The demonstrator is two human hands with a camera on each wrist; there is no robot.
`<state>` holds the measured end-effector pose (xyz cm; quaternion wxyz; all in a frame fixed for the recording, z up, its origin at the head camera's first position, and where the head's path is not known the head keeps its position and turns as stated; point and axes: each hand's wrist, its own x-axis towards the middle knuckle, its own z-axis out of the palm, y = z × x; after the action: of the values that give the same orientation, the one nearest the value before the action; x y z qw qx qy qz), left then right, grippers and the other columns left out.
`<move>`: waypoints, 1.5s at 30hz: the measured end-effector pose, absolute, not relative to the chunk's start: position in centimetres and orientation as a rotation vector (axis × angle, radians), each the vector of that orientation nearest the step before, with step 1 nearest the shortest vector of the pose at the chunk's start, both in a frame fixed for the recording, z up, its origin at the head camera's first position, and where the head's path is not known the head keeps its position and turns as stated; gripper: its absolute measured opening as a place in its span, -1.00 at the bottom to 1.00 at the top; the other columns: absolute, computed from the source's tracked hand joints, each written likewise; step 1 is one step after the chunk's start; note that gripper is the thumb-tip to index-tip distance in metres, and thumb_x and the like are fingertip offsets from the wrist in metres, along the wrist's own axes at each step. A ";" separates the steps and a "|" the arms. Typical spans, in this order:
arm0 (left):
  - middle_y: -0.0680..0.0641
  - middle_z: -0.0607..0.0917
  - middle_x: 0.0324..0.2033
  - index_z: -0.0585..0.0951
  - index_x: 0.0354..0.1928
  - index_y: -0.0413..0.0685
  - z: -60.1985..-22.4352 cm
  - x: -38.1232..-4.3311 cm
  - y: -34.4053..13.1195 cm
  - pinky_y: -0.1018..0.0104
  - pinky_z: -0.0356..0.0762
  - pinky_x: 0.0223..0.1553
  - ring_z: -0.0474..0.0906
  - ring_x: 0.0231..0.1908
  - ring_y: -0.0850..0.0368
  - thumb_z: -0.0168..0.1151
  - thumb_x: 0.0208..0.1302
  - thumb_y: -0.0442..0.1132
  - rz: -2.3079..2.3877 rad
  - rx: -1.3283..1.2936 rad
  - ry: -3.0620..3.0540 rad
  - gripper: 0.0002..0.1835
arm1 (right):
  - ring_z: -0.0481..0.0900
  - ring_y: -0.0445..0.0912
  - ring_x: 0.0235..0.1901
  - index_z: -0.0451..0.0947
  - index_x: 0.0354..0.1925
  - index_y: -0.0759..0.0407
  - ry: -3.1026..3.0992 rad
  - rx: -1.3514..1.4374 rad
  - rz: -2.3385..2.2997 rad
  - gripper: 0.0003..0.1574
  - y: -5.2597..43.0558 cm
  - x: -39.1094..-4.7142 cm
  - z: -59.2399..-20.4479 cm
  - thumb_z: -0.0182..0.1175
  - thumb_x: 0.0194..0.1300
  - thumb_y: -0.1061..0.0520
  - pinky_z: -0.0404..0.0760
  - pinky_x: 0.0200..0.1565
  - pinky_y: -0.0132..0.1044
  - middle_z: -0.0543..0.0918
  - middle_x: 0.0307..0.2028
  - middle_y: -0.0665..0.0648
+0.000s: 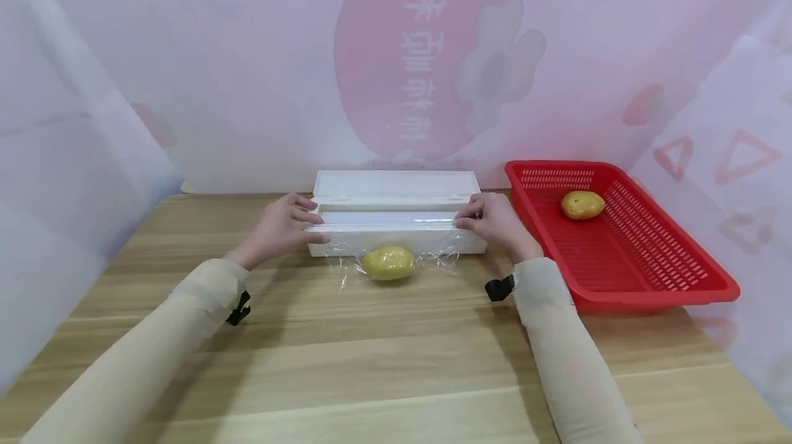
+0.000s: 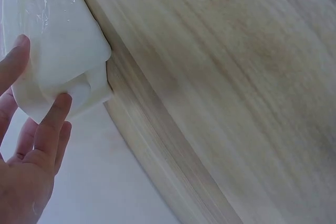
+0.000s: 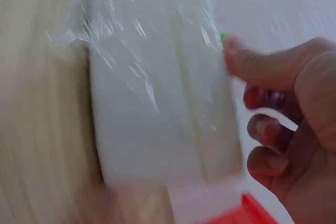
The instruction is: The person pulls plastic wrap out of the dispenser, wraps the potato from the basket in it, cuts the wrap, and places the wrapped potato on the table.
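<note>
A white cling film dispenser box (image 1: 396, 240) lies across the table with its lid (image 1: 396, 184) raised at the back. My left hand (image 1: 280, 227) holds the box's left end, thumb at the front and a fingertip on the end face. At the right end, my right hand (image 1: 495, 223) pinches what looks like a slide cutter, mostly hidden; a bit of green (image 3: 226, 36) shows by the thumb. Clear cling film (image 1: 346, 267) hangs over the box front and spreads around a potato (image 1: 388, 263) in front of it. Whether the film fully encloses the potato I cannot tell.
To the right stands a red plastic basket (image 1: 597, 272) with perforated sides, close to my right forearm. Another potato (image 1: 583, 205) lies inside it. The wooden table (image 1: 371, 361) meets a pink patterned backdrop (image 1: 260, 86) behind the box.
</note>
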<state>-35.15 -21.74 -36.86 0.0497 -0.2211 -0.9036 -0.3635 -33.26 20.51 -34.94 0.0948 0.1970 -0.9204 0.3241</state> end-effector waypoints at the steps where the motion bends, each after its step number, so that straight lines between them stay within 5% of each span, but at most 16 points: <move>1: -0.17 0.57 0.13 0.74 -0.14 -0.16 -36.8 -35.2 -21.8 -0.12 0.34 0.12 0.33 0.19 -0.17 0.62 -0.07 -0.02 -1.115 -0.666 -2.747 -0.51 | 0.42 -0.02 -0.44 0.79 -0.25 0.18 -2.723 0.550 0.944 -0.87 20.8 -33.2 -34.9 0.43 0.19 0.20 0.43 -0.41 -0.20 0.57 -0.46 0.04; 16: -0.18 0.56 0.11 0.74 -0.16 -0.20 -36.7 -37.3 -22.9 -0.12 0.35 0.09 0.35 0.16 -0.17 0.61 -0.04 -0.07 -1.079 -0.715 -2.738 -0.55 | 0.43 -0.01 -0.46 0.75 -0.13 0.24 -2.696 0.429 0.860 -0.77 22.5 -33.3 -35.3 0.40 0.20 0.25 0.47 -0.44 -0.19 0.61 -0.42 0.08; 27: -0.20 0.52 0.14 0.74 -0.14 -0.23 -36.3 -38.4 -23.1 -0.12 0.36 0.09 0.35 0.15 -0.19 0.60 -0.03 -0.05 -1.057 -0.759 -2.752 -0.53 | 0.50 -0.02 -0.39 0.76 -0.09 0.12 -2.704 0.258 0.701 -0.74 21.7 -32.8 -35.5 0.39 0.25 0.10 0.46 -0.39 -0.12 0.67 -0.34 0.07; 35: -0.21 0.53 0.17 0.76 -0.15 -0.19 -35.9 -39.0 -23.0 -0.15 0.33 0.13 0.33 0.19 -0.20 0.59 -0.01 -0.07 -0.986 -0.770 -2.763 -0.58 | 0.53 0.03 -0.29 0.68 0.02 0.24 -2.648 0.012 1.095 -0.67 20.3 -32.1 -35.6 0.23 0.38 0.09 0.56 -0.29 -0.17 0.70 -0.19 0.19; 45: -0.26 0.57 0.13 0.75 -0.13 -0.17 -35.9 -39.4 -22.5 -0.10 0.47 0.01 0.49 0.07 -0.23 0.57 0.02 -0.10 -0.986 -0.802 -2.689 -0.60 | 0.56 -0.05 -0.48 0.61 -0.12 0.41 -2.526 -0.564 1.724 -0.55 19.4 -30.7 -35.7 0.18 0.41 -0.01 0.61 -0.36 -0.26 0.66 -0.30 0.27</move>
<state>-39.39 -22.54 -35.88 0.0836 -0.2685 -0.9009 -0.3305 -30.73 19.37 -35.69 0.0158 -0.1815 -0.8121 0.5543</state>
